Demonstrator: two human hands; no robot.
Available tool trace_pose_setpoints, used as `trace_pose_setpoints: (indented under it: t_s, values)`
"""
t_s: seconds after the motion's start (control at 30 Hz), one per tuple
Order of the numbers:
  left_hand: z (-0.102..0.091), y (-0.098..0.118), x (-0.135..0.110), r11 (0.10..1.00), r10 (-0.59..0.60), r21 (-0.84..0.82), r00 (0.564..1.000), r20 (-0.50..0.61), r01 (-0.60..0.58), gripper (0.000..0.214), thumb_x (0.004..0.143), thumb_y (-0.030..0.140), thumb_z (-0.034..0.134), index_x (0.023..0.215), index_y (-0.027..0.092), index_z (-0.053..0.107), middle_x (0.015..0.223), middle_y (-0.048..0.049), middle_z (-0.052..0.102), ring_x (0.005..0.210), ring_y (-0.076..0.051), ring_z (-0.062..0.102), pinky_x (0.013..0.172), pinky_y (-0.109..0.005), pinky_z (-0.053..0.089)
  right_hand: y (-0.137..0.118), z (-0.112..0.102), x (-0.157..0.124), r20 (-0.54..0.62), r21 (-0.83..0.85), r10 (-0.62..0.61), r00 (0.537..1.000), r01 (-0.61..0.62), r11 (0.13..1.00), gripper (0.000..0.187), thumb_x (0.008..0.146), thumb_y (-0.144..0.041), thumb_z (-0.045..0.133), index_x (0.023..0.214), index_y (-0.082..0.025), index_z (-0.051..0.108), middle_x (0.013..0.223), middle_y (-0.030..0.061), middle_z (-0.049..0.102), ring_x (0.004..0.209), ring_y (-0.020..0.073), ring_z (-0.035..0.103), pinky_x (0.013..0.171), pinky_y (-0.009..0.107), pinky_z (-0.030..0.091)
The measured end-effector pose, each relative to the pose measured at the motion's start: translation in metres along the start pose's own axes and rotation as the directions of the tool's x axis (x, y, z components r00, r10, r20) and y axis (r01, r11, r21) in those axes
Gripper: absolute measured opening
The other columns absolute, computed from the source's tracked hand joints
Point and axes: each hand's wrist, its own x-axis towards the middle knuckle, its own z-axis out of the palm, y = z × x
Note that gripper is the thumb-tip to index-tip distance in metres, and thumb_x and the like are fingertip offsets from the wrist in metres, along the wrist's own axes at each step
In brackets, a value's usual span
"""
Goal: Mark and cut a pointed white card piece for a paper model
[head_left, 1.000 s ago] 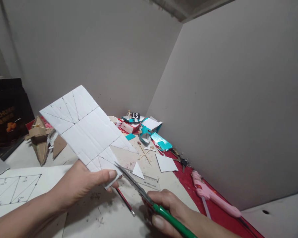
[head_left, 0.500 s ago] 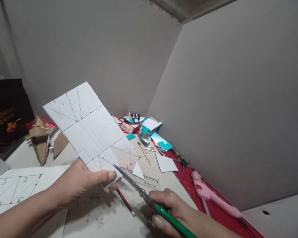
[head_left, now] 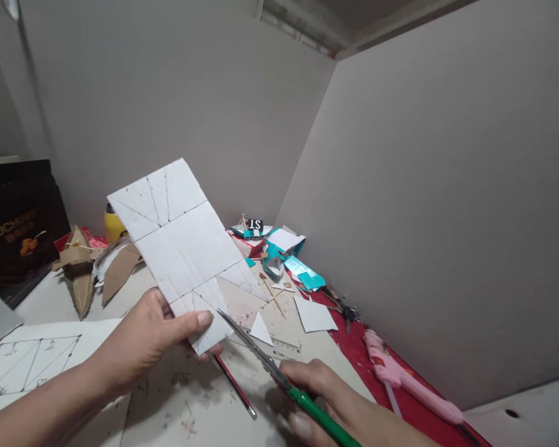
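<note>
A white cardboard sheet (head_left: 186,248) with drawn black lines is pinched at its lower end by my left hand (head_left: 168,320), thumb on top. My right hand (head_left: 321,397) is closed round green-handled scissors (head_left: 314,413). Their blade tips lie at the sheet's lower right part, beside my left thumb; the lower blade is partly hidden. A red and black pencil (head_left: 236,388) lies on the table below the sheet. Just right of the blades is a white triangular scrap (head_left: 261,328), near a clear ruler (head_left: 286,349) that is partly covered.
Cardboard boat shapes (head_left: 80,273) and a black box (head_left: 23,230) stand at left, above a paper drawing (head_left: 32,363). Teal scraps (head_left: 302,273), crossed sticks (head_left: 274,295) and a white piece (head_left: 314,315) lie at centre right. A pink glue gun (head_left: 410,385) rests on red cloth.
The sheet and my left hand appear slightly further right in view, with the camera's view shifted a little. The scissors stay at the sheet's lower right part.
</note>
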Motion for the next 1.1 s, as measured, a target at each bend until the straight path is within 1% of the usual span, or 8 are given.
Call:
trace_pose_setpoints:
  t_s: [0.13, 0.23, 0.4, 0.63, 0.8, 0.93, 1.0, 1.1]
  values:
    - [0.005, 0.002, -0.001, 0.999, -0.029, -0.041, 0.998, 0.051, 0.031, 0.027, 0.084, 0.042, 0.071, 0.088, 0.016, 0.069, 0.071, -0.0023, 0.069, 0.061, -0.013, 0.059, 0.057, -0.023, 0.046, -0.004, 0.000, 0.002, 0.034, 0.003, -0.002, 0.999, 0.002, 1.000, 0.045, 0.088, -0.060, 0.053, 0.097, -0.018, 0.069, 0.076, 0.0034, 0.060, 0.069, 0.0172, 0.056, 0.064, 0.026, 0.052]
    - [0.006, 0.001, -0.001, 0.998, -0.031, -0.045, 0.998, 0.049, 0.033, 0.026, 0.082, 0.041, 0.072, 0.090, 0.016, 0.070, 0.071, -0.0022, 0.069, 0.060, -0.013, 0.060, 0.056, -0.022, 0.047, -0.003, -0.001, 0.001, 0.050, -0.012, 0.015, 0.999, -0.015, 1.000, 0.046, 0.089, -0.060, 0.051, 0.098, -0.018, 0.068, 0.077, 0.0036, 0.060, 0.070, 0.0172, 0.056, 0.064, 0.026, 0.052]
    - [0.005, 0.001, 0.000, 0.998, -0.025, -0.053, 0.997, 0.072, 0.029, 0.026, 0.081, 0.040, 0.073, 0.085, 0.015, 0.069, 0.070, -0.0026, 0.068, 0.060, -0.014, 0.060, 0.055, -0.023, 0.047, 0.000, -0.001, -0.002, 0.062, -0.012, 0.032, 0.998, -0.031, 0.999, 0.046, 0.090, -0.060, 0.051, 0.097, -0.018, 0.068, 0.077, 0.0030, 0.058, 0.068, 0.0165, 0.055, 0.065, 0.027, 0.052]
    - [0.007, 0.003, 0.000, 0.999, -0.033, -0.035, 0.997, 0.072, 0.036, 0.028, 0.081, 0.042, 0.072, 0.084, 0.014, 0.069, 0.068, -0.0034, 0.069, 0.058, -0.013, 0.059, 0.055, -0.023, 0.047, 0.006, 0.007, -0.001, 0.061, 0.059, 0.014, 0.998, -0.018, 0.998, 0.045, 0.089, -0.059, 0.052, 0.093, -0.017, 0.067, 0.077, 0.0026, 0.056, 0.068, 0.0158, 0.053, 0.061, 0.024, 0.050]
    - [0.005, 0.001, 0.000, 0.999, -0.016, -0.039, 0.997, 0.080, 0.019, 0.027, 0.083, 0.040, 0.071, 0.090, 0.014, 0.069, 0.069, -0.0033, 0.068, 0.059, -0.014, 0.060, 0.055, -0.023, 0.047, 0.003, 0.006, 0.000, 0.058, 0.029, 0.072, 0.996, -0.074, 0.997, 0.041, 0.089, -0.056, 0.054, 0.087, -0.017, 0.067, 0.077, 0.0022, 0.055, 0.066, 0.0148, 0.052, 0.062, 0.024, 0.050]
    - [0.005, 0.001, 0.000, 0.999, -0.002, -0.043, 0.996, 0.086, 0.006, 0.026, 0.082, 0.039, 0.072, 0.086, 0.014, 0.068, 0.067, -0.0025, 0.066, 0.058, -0.013, 0.058, 0.054, -0.023, 0.046, -0.003, 0.004, -0.001, 0.040, 0.008, 0.100, 0.994, -0.101, 0.995, 0.040, 0.090, -0.055, 0.054, 0.093, -0.018, 0.068, 0.081, 0.0040, 0.058, 0.071, 0.0165, 0.055, 0.067, 0.028, 0.052]
    - [0.007, 0.001, -0.001, 0.999, -0.022, -0.041, 0.996, 0.092, 0.026, 0.027, 0.081, 0.041, 0.072, 0.084, 0.014, 0.068, 0.067, -0.0031, 0.067, 0.059, -0.014, 0.058, 0.055, -0.024, 0.046, -0.002, 0.004, -0.002, 0.041, 0.016, 0.085, 0.996, -0.086, 0.996, 0.041, 0.089, -0.056, 0.054, 0.095, -0.018, 0.068, 0.084, 0.0053, 0.059, 0.072, 0.0173, 0.057, 0.067, 0.028, 0.053]
    - [0.012, 0.001, -0.002, 0.997, -0.052, -0.051, 0.993, 0.102, 0.057, 0.030, 0.079, 0.042, 0.074, 0.092, 0.015, 0.068, 0.072, -0.0036, 0.069, 0.059, -0.015, 0.059, 0.056, -0.025, 0.047, 0.001, 0.006, -0.001, 0.059, 0.020, 0.047, 0.997, -0.048, 0.999, 0.043, 0.088, -0.058, 0.055, 0.096, -0.018, 0.067, 0.083, 0.0058, 0.060, 0.071, 0.0179, 0.057, 0.066, 0.029, 0.053]
